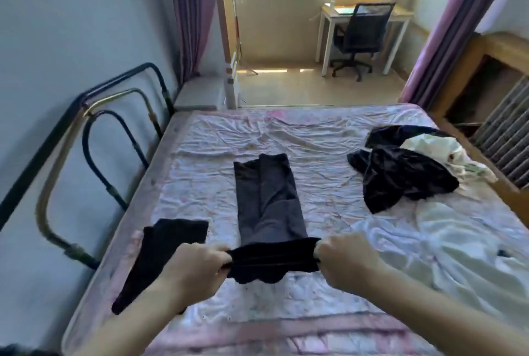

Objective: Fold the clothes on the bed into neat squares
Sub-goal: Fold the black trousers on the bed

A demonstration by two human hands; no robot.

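A long, dark grey, soft cloth garment is lying lengthwise mid-bed, its near edge being pinched at each corner by the left hand and right hand. Being light and limp, it is judged best gripped at corners.

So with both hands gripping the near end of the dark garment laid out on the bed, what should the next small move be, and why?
Probably carry the held end forward and lay it toward the far end. The left hand and right hand each pinch a near corner of the dark trousers, which lie as a long narrow strip on the bed, so folding the length would bring it nearer a square.
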